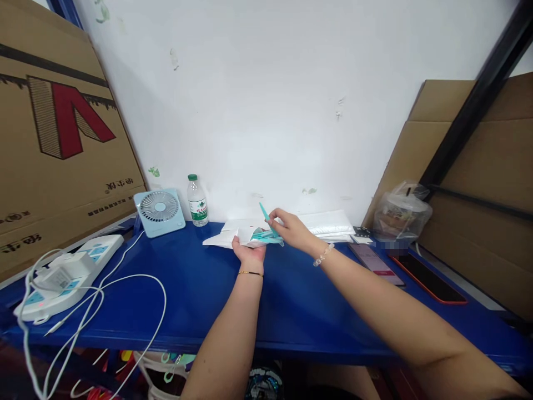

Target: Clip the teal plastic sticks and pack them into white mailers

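My left hand is closed around a white paper packet, its thumb over the near side. Out of the packet's right end spill several slim teal plastic sticks; their exact kind is too small to make out. My right hand pinches one teal stick between thumb and fingers, tilted with its free end up and to the left. That hand sits just above the other sticks. Behind both hands, flat white plastic bags lie stacked against the wall.
On the blue table stand a light-blue fan and a water bottle. A power strip with loose white cables lies left. Two phones and a bagged cup are right. Cardboard flanks the table.
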{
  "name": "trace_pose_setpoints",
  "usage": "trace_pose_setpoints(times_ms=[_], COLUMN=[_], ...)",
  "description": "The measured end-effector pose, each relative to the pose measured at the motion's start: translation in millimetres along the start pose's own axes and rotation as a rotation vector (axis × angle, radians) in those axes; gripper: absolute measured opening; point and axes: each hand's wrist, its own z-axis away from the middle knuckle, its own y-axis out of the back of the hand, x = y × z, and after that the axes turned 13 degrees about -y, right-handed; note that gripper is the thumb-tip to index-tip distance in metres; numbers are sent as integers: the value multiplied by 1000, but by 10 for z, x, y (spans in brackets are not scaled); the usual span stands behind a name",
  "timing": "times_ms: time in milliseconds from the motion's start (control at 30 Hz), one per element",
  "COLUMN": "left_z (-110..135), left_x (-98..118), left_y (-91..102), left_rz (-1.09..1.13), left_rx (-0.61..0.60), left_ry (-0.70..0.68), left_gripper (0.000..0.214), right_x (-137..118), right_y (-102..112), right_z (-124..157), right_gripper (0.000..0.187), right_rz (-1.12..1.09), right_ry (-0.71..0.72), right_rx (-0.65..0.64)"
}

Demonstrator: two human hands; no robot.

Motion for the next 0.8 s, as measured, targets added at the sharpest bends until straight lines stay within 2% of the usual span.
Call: trace_pose_setpoints(times_ms=[100,167,233,300,400,467,533,567,700,733,800], left_z=[13,15,19,27,41,47,55,66,222,298,483], left_x=[9,14,14,7,-9,-14,-11,-9,-43,-68,-128], left_y=[-10,-14,-17,-20,-20,-23,-32,-42,-130,-165,-247], left_rz=[-22,-33,-37,-40,-47,-62,-80,-82,-73,-79,-126], left_rx=[11,11,5,1,-4,-11,-13,-18,-66,-75,-85], left_ry=[6,-3,-7,-8,-2,-9,-25,-32,-3,25,99], left_gripper=[44,44,44,45,45,44,44,43,44,44,42], right_x=[-62,-95,-131,-186,-305,-379,-423,-433,-463,-487,-569], right_y=[144,266,375,430,369,270,187,161,126,121,124], right_z=[-43,-30,14,60,57,2,-46,-51,72,108,142], right_gripper=[20,22,20,18,23,28,31,33,41,42,43], right_rz=[-187,-136,95,417,796,883,821,743,411,392,414], right_ry=[-67,-45,10,79,165,181,178,179,218,236,264], right_rx=[-20,-24,-21,-41,-122,-186,-220,-194,145,192,197])
